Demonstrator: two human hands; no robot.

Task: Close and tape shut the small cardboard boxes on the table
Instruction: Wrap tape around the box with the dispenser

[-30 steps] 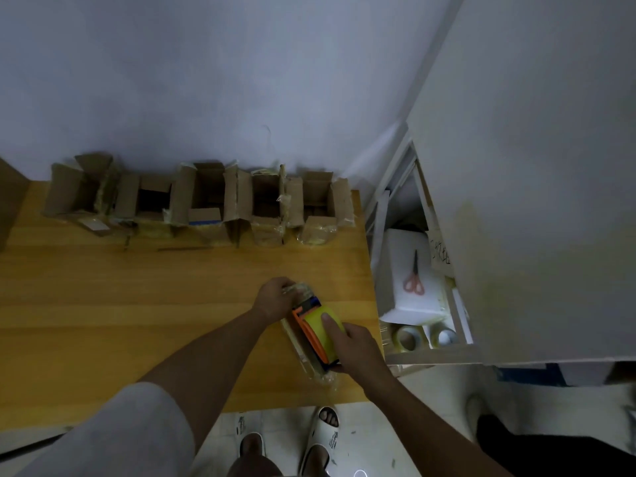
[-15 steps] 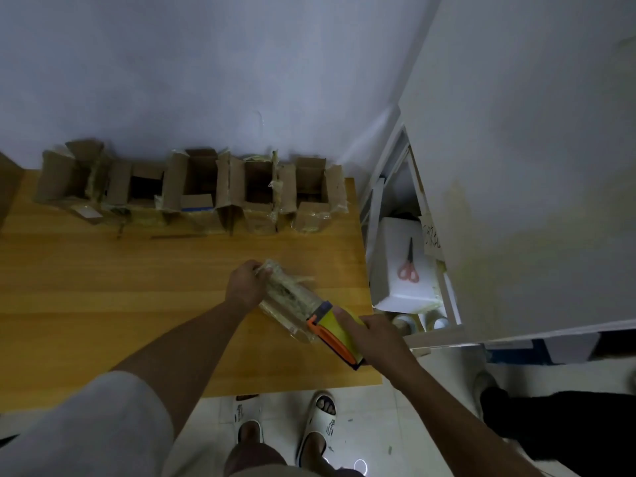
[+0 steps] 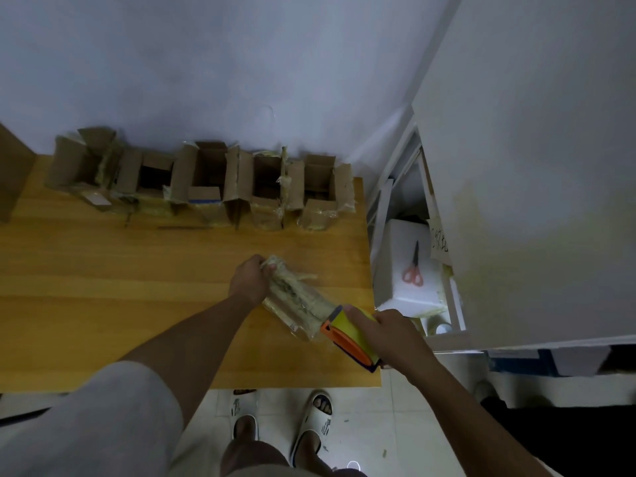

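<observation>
A small cardboard box (image 3: 296, 302), heavily wrapped in clear tape, lies tilted on the wooden table (image 3: 103, 287) near its front right corner. My left hand (image 3: 249, 282) grips the box's far end. My right hand (image 3: 389, 333) holds an orange and yellow tape dispenser (image 3: 349, 333) against the box's near end. Along the wall stands a row of several open boxes (image 3: 206, 180) with their flaps up.
Right of the table an open cabinet holds a white foam block (image 3: 402, 256) with red-handled scissors (image 3: 414, 266) on it and tape rolls (image 3: 442, 327) below. A brown board (image 3: 12, 177) leans at the far left. My feet in white slippers (image 3: 311, 426) stand below the table edge.
The dispenser has been drawn from the top of the box toward me and to the right, down to its near end. My left hand stays on the far end.
</observation>
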